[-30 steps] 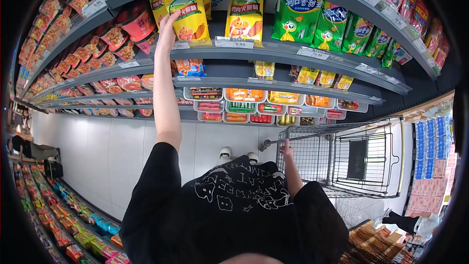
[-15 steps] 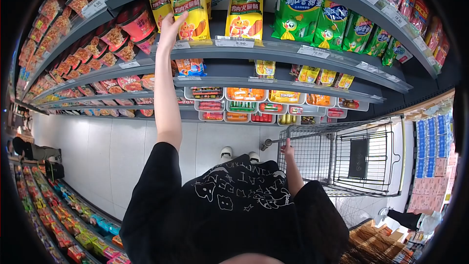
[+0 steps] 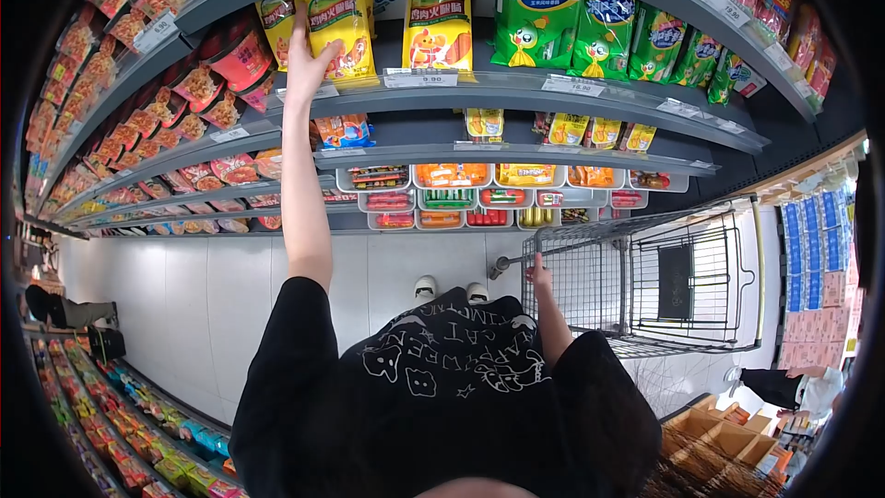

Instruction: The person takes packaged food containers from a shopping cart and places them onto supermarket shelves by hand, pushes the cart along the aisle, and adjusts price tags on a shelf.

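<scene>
My left hand [image 3: 307, 65] is stretched up to the shelf, at the gap between a yellow sausage pack [image 3: 342, 32] and a smaller yellow pack [image 3: 279, 26] on its left. Its fingers point upward and the thumb is spread across the lower front of the larger pack; I cannot tell how firmly it touches. Another yellow sausage pack [image 3: 439, 23] stands upright to the right. Down at the right, my right hand [image 3: 542, 275] is closed around the handle of a wire shopping cart [image 3: 590, 281].
Green sausage packs [image 3: 539, 23] line the same shelf farther right. Bowl noodles [image 3: 238, 55] fill the left side. Trays of sausages [image 3: 450, 175] sit on the lowest shelf. One person [image 3: 69, 307] is at far left, another [image 3: 784, 389] at lower right.
My left hand has shifted left from the front of the larger yellow pack to its left edge, its fingers extending upward. The view has moved slightly right. My right hand stays on the cart.
</scene>
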Motion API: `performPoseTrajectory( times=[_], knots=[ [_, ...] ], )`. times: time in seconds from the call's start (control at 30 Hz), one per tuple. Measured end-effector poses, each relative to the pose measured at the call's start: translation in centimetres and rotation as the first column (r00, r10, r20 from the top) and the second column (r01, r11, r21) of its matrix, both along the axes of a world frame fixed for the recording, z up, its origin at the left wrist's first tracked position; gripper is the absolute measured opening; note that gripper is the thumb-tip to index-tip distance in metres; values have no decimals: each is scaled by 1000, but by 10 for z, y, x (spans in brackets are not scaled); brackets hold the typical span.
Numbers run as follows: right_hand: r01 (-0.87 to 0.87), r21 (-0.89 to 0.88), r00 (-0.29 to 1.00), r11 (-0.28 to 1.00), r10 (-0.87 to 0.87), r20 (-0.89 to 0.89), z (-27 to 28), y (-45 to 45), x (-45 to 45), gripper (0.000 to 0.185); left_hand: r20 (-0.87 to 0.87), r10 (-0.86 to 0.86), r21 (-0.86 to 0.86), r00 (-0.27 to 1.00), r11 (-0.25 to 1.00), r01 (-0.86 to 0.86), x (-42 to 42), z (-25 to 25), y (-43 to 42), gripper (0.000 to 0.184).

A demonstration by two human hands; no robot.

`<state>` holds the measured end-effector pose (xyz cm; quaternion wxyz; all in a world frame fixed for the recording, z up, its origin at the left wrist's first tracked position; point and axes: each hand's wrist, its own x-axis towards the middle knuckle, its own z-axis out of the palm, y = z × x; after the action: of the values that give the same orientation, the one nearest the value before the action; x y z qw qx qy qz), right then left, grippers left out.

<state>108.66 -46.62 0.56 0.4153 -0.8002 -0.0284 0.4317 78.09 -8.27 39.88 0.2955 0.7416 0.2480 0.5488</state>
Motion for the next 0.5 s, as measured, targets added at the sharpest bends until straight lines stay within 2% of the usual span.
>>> performPoseTrajectory(
  times=[0.03,0.07,0.1,0.13,0.17,0.2,0.27,0.33,0.4,0.43,0.5],
  knots=[
    [-9,3,1000,1000,9,-4,0,0,0,65,-79,109,60,991,993,-105,1,1,-2,66],
    [-18,5,1000,1000,18,-7,0,-1,0,65,-79,107,57,991,993,-102,3,0,-5,66],
    [-15,2,1000,1000,15,-7,-1,-2,1,65,-179,313,273,933,927,-258,8,5,-16,62],
    [-13,16,1000,1000,13,3,-4,-3,1,64,-227,517,488,825,794,-363,13,9,-24,58],
    [-11,31,1000,999,11,12,-6,-3,1,64,-233,537,523,811,772,-361,17,9,-28,50],
    [-9,27,1000,1000,9,12,-7,-4,1,64,-235,534,521,812,774,-359,17,7,-30,50],
    [-24,38,999,999,23,26,-8,-4,2,65,-298,708,690,640,623,-369,18,5,-31,45],
    [-49,36,999,998,48,21,-7,-4,2,64,-260,702,672,664,625,-398,19,-4,-36,40],
    [-42,25,999,999,41,34,-7,-6,1,64,-292,824,704,486,529,-474,18,-18,-46,39],
    [-41,21,999,999,40,34,-8,-6,1,64,-316,839,708,443,519,-479,19,-26,-52,40],
    [-51,83,998,995,49,28,-11,-7,1,63,-321,814,655,483,560,-507,21,-41,-65,42]
  ],
)
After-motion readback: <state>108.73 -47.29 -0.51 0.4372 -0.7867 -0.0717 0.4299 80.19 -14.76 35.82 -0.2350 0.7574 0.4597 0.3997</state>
